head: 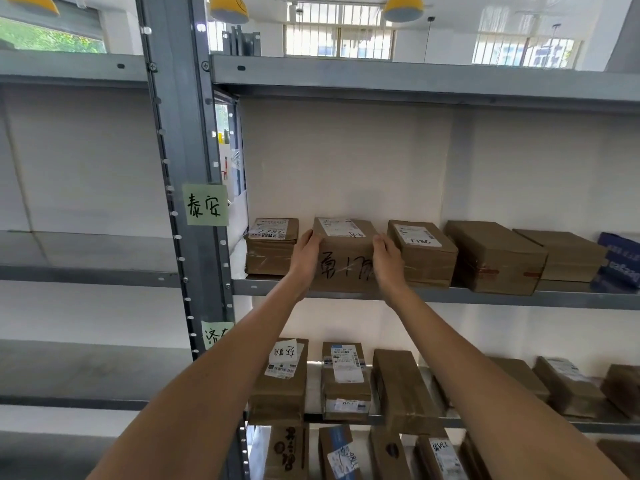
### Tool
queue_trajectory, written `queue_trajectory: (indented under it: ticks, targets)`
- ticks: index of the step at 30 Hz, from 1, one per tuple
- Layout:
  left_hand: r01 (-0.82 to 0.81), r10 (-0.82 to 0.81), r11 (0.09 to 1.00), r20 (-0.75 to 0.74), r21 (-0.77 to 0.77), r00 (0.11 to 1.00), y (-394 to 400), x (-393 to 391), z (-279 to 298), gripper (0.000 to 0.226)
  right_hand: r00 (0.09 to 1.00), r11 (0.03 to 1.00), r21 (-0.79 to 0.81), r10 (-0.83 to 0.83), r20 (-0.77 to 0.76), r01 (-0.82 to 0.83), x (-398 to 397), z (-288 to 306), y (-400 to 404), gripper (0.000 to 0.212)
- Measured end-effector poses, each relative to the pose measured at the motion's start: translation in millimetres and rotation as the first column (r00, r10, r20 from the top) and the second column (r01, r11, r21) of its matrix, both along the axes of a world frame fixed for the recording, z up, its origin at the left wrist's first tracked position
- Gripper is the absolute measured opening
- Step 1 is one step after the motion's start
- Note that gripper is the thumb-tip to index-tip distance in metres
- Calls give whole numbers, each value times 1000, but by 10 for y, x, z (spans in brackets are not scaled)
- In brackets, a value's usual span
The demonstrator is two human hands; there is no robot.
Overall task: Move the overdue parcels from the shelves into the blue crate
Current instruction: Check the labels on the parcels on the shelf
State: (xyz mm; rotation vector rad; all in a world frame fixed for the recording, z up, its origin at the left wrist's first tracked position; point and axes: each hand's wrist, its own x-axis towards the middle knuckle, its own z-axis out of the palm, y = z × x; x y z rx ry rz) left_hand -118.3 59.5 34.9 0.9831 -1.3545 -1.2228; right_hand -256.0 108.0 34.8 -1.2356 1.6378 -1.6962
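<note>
Both our hands are on one parcel (344, 256), the second brown box from the left on the upper shelf (450, 295): our left hand (306, 252) presses its left end with the fingers curled over the top edge, and our right hand (387, 259) clasps its right end the same way, so the box is squeezed between the two palms. We cannot tell whether it has lifted off the shelf; its front face, with dark handwriting on it, sits at the shelf's front lip. What matters for the coming move is direction: the parcel lies straight ahead of us and above elbow height, its long axis running left to right between our hands, so we judge the pull should come straight back toward us, both arms equally near. Neighbouring boxes stand just beside it, one to the left (272, 245) and one to the right (424, 252), close to our knuckles, and could be dragged along. No blue crate shows in this view.
</note>
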Motion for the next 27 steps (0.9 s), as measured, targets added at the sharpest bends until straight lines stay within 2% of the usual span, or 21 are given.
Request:
queue_trajectory:
  ticks: [6, 10, 12, 14, 16, 18, 20, 23, 25, 27]
  targets:
    - [-30, 30, 1000, 8, -3, 1000, -177, -88, -97, 49, 1000, 1000, 27, 16, -19, -16, -4, -20, -55, 46]
    - [-155, 161, 980, 43, -124, 986, -185, -178, -129, 52, 996, 999, -8, 50, -74, -51, -18, 36, -27, 41]
    - [-277, 263, 934, -89, -227, 961, -58, -270, -54, 52, 993, 995, -92, 11, -122, -22, -87, 62, 34, 43]
    - [-369, 288, 856, -260, -361, 922, 134, -424, 113, 48, 980, 965, -260, -86, -179, 37, -271, 87, 125, 43]
    - [-389, 264, 774, -304, -499, 915, 345, -652, 306, 45, 962, 916, -392, -182, -202, 91, -578, 137, 187, 38]
    - [-345, 189, 748, -316, -567, 930, 491, -961, 403, 41, 955, 902, -404, -239, -174, 152, -949, 146, 184, 35]
    - [-261, 100, 823, -324, -505, 941, 610, -1316, 411, 38, 965, 931, -312, -236, -119, 189, -1278, 104, 151, 37]
    - [-142, 70, 941, -236, -306, 969, 658, -1823, 313, 42, 985, 980, -125, -164, -52, 157, -1613, -48, 68, 40]
    - [-114, 80, 973, -170, -199, 982, 555, -2027, 193, 45, 993, 994, -44, -100, -61, 97, -1676, -100, 45, 41]
    - [-172, 156, 966, -94, -195, 983, 417, -2119, 95, 48, 998, 999, 8, -35, -58, 36, -1675, -132, 14, 39]
